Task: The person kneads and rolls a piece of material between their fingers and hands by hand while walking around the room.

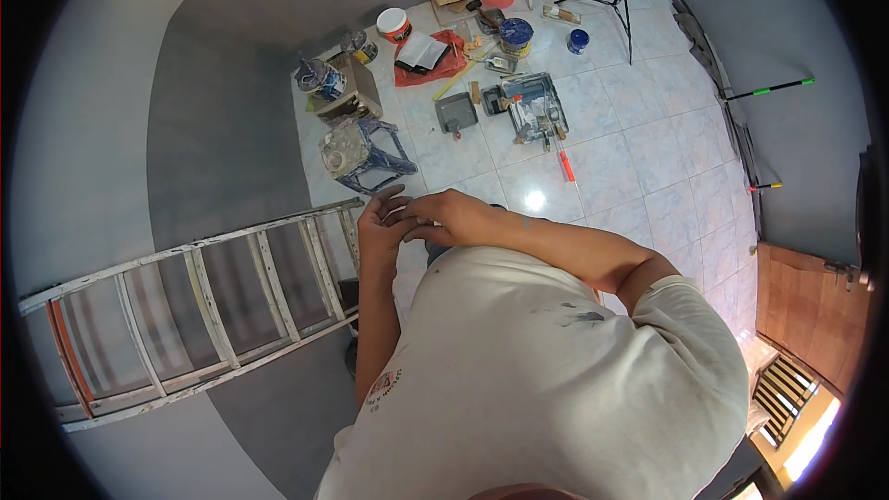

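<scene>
My left hand (378, 224) is raised in front of my body, its fingers bent toward the right and somewhat apart. Against its palm and fingers rests my right hand (446, 211), with fingers and thumb drawn together in a pinch. Whether something small lies between the two hands cannot be made out. Below and beyond them on the floor stands a paint-stained stool (356, 150). Left of my forearm a ladder (199, 292) with paint marks leans by the wall.
Painting gear lies on the tiled floor (648, 143): a roller tray (554, 97), a roller with red handle (566, 167), a smaller grey tray (456, 113), a blue-lidded tub (516, 34), a white-lidded bucket (394, 24). A black tripod (622, 2) stands far right; a wooden door (804, 310) is at right.
</scene>
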### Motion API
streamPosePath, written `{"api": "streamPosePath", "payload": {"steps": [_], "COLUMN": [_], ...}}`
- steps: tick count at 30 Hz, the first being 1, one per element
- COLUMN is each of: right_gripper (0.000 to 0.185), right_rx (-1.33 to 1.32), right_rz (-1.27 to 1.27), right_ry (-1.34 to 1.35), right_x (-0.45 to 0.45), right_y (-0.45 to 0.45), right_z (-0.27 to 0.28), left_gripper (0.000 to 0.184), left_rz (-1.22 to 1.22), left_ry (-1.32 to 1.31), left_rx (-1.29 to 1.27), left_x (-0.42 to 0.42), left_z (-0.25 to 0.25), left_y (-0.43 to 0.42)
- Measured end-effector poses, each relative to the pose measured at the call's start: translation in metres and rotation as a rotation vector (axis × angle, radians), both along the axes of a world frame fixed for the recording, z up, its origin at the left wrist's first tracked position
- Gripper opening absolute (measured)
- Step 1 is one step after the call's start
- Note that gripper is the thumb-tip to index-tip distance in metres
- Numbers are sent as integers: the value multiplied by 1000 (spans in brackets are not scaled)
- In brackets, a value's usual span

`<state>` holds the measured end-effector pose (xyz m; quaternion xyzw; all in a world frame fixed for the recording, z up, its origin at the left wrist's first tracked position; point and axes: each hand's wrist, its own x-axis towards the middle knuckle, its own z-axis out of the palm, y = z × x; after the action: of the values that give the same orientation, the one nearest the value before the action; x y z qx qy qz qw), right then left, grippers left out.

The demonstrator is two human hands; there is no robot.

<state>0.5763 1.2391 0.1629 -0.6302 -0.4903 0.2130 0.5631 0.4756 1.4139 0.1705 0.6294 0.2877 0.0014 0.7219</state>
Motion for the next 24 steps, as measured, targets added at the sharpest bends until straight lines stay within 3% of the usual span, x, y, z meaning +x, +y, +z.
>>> {"api": "streamPosePath", "payload": {"steps": [8,14,16,21,24], "right_gripper": [38,32,31,27,27], "right_rx": [-58,79,-15,-95,-59], "right_rz": [-54,105,216,201,132], "right_ry": [-77,26,145,113,157], "right_x": [10,12,9,4,2], "right_y": [4,14,12,11,9], "right_z": [4,1,-2,-5,5], "left_gripper": [63,57,56,49,58], "left_rz": [64,98,71,100,115], "left_ry": [-51,-36,-51,10,16], "left_rx": [13,-17,-7,-9,33], "left_x": [-1,-16,-23,-30,-29], "left_z": [6,-14,-19,-18,-9], "left_y": [0,-2,-5,-11,-8]}}
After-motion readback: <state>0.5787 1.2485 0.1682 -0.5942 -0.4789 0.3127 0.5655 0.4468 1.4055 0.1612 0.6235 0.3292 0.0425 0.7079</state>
